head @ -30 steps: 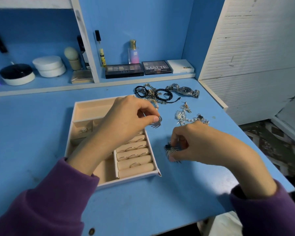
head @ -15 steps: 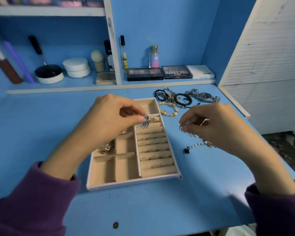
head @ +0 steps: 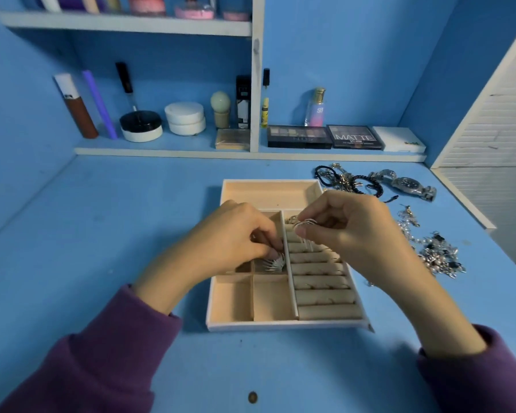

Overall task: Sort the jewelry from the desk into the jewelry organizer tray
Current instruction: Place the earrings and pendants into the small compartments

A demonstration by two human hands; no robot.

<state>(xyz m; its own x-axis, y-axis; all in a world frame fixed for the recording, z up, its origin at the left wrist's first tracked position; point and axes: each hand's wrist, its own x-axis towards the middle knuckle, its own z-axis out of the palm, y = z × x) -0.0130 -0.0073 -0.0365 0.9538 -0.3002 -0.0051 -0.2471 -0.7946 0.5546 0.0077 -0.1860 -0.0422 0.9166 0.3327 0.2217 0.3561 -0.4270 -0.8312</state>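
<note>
A beige jewelry organizer tray (head: 286,324) lies on the blue desk, with small square compartments on its left and ring rolls (head: 325,296) on its right. My left hand (head: 233,242) pinches a silver fan-shaped earring (head: 276,263) low inside a middle small compartment. My right hand (head: 349,234) holds the matching silver earring (head: 306,226) above the upper ring rolls. Several rings sit in the rolls. Loose jewelry waits on the desk to the right: a pearl and bead pile (head: 438,254), black bracelets (head: 343,180) and a silver watch (head: 408,186).
A shelf at the back of the desk carries makeup palettes (head: 325,137), a white box (head: 398,139), a perfume bottle (head: 315,107), jars (head: 185,118) and tubes. A white slatted panel (head: 495,120) stands at the right. The desk's right edge drops off beyond the bead pile.
My left hand has lowered its earring from above the tray into a small compartment. My right hand has moved left with its earring, from beside the tray to over the ring rolls.
</note>
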